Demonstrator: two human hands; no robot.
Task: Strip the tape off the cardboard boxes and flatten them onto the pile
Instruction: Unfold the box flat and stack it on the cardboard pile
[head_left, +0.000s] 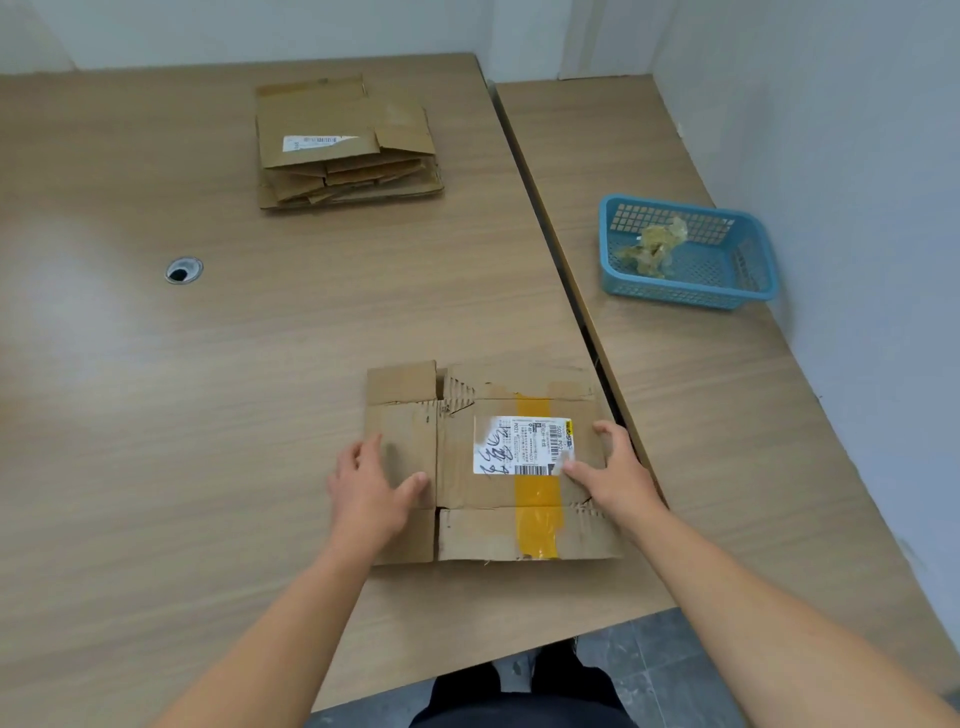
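Observation:
A flattened cardboard box (467, 467) lies near the front edge of the wooden table (208, 415). It carries a white shipping label (519, 441) and a strip of yellow tape (537, 514) running across it. My left hand (371, 491) rests flat on the box's left part with its fingers spread. My right hand (610, 475) lies on the box's right edge, thumb on the label's corner and fingers over the side. A pile of flattened boxes (345, 145) sits at the far middle of the table.
A blue plastic basket (727, 291) holding crumpled tape (654, 247) stands on the adjoining table at the right, by the wall. A round cable hole (183, 270) is in the left table. A dark gap runs between the two tables.

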